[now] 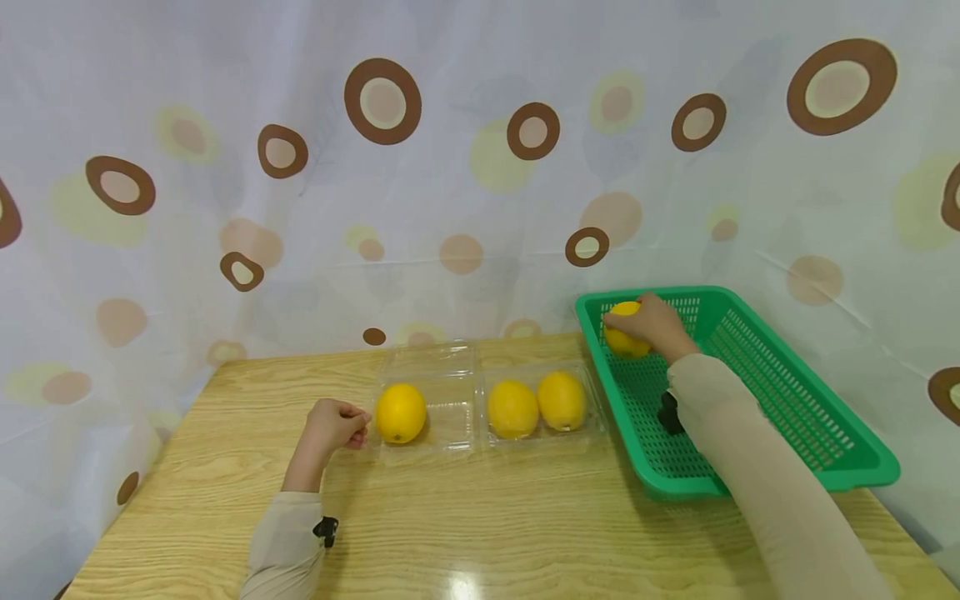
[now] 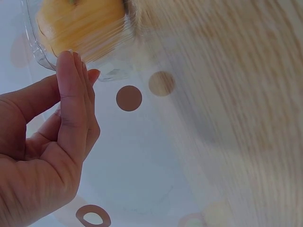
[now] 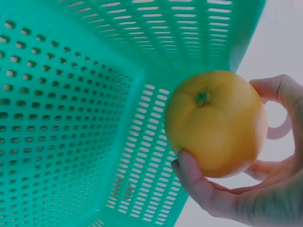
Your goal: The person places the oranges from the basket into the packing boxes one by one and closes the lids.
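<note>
In the head view, my right hand holds an orange over the far left part of the green basket. The right wrist view shows thumb and fingers curled round this orange, its green stem end facing the camera. My left hand is at the left edge of an open clear plastic container, fingertips pinched together at its rim. One orange sits in the left half of that container. In the left wrist view, the fingers of the left hand meet beside the clear wall.
A second clear container with two oranges stands between the open container and the basket. Everything stands on a wooden table. A patterned curtain hangs behind the table.
</note>
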A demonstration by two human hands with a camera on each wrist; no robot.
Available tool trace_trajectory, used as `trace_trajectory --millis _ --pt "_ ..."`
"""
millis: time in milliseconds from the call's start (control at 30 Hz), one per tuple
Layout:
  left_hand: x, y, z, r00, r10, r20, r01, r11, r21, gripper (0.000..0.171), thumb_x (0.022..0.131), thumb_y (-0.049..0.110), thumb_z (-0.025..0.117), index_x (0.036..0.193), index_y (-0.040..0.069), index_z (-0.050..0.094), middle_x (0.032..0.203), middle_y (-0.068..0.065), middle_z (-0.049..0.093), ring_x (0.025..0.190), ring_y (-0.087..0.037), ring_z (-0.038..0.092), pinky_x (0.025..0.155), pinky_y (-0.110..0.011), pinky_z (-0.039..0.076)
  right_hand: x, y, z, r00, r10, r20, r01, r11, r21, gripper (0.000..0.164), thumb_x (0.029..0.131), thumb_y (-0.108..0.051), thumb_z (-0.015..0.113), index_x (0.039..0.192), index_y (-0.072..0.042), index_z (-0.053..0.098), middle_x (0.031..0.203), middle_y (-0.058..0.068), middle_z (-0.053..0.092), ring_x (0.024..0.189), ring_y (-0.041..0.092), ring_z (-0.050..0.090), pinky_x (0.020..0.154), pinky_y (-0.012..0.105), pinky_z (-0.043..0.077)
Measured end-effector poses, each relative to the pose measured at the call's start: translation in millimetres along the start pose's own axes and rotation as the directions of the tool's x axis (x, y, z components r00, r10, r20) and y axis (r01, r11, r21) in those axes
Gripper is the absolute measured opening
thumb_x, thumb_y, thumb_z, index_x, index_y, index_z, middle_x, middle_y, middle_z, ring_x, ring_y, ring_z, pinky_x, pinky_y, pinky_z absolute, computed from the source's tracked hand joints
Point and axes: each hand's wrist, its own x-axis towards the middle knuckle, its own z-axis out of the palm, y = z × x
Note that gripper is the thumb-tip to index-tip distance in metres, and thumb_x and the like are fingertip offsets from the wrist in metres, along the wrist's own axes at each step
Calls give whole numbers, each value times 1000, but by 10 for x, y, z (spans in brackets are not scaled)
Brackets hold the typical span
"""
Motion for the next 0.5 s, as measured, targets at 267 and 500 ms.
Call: trace_trajectory --millis 267,500 --pt "5 -1 1 1000 -1 -3 1 1000 4 18 94 0 59 99 -16 65 71 -16 64 54 -13 61 57 -30 58 -3 -148 4 998 -35 -45 35 999 4 84 90 -43 57 144 12 22 124 33 43 98 41 47 77 46 48" --pt "6 -4 8 1000 -6 -5 6 1000 3 18 94 -1 58 98 -16 65 70 -15 63 52 -13 60 56 -29 57 -31 -303 12 994 -67 -87 70 997 28 77 89 -41 58 141 7 27 122 29 47 96 39 49 79 46 48"
